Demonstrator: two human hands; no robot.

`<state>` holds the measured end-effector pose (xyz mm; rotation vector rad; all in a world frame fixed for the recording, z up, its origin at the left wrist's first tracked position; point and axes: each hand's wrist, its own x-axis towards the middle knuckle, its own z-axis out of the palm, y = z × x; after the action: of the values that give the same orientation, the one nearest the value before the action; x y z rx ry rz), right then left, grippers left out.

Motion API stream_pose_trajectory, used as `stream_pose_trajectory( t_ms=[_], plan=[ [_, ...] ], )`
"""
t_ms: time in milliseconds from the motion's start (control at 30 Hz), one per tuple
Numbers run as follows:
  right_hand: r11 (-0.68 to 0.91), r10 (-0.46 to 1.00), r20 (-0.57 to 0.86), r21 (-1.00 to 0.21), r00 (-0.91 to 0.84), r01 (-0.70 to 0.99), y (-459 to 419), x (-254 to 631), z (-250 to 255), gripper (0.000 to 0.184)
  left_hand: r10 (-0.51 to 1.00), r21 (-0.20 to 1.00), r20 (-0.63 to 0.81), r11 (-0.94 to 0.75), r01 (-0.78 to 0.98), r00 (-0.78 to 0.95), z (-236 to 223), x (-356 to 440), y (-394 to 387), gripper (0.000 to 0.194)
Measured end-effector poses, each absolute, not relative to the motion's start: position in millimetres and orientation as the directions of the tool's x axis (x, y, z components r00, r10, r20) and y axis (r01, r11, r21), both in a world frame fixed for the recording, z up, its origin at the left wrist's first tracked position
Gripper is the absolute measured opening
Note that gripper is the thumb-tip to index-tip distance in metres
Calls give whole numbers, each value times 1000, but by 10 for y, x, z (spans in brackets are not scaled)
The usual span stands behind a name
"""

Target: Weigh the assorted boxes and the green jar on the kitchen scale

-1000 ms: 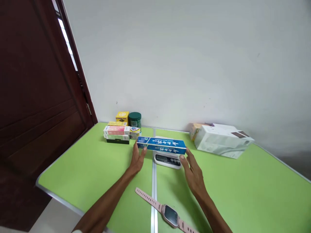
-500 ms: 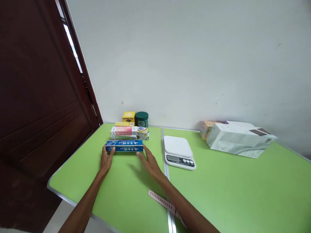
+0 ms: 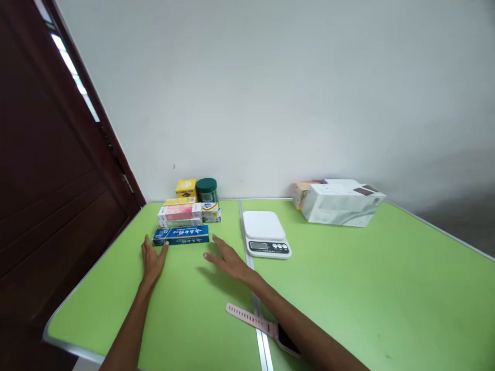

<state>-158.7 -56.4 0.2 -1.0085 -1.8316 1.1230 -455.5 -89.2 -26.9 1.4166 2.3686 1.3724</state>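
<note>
On the left half of the table (image 3: 185, 309), just in front of the pink box (image 3: 180, 212), the blue box (image 3: 181, 235) appears to be laid flat, its long lettered side turned toward the viewer. Its left end is bracketed by the left hand (image 3: 153, 262): the fingers are spread, the thumb tip set at the front face; whether the cardboard is touched cannot be told, but no firm hold is shown. By the right hand (image 3: 231, 264) nothing is held; thumb and forefinger are well parted, just beside the right end. Farther right the scale (image 3: 264, 225) is seen, and nearer, the watch (image 3: 247, 315) is partly hidden by the right forearm (image 3: 301, 324).

Judging by the loose fingers, the blue box is being set down, and that step seems nearly finished. For the next move, a clean release is called for: the left fingers should be drawn straight back, so that the blue box is neither dragged askew nor pushed against the pink box.
</note>
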Motion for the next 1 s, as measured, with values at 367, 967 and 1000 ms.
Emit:
stream_pose_trajectory(
  t_ms=[367, 967, 1000],
  plan=[
    [193, 768, 371, -911, 521, 364, -326, 1126, -36, 70, 735, 511, 667, -326, 795, -127, 210, -2975, -454, 90],
    [169, 706, 237, -972, 668, 166, 616, 2056, -426, 97, 984, 886, 51, -124, 446, 172, 150, 282, 624, 113],
    [173, 722, 236, -972, 651, 161, 619, 2059, -421, 96, 980, 889, 65, -142, 435, 187, 147, 316, 672, 112]
  ],
)
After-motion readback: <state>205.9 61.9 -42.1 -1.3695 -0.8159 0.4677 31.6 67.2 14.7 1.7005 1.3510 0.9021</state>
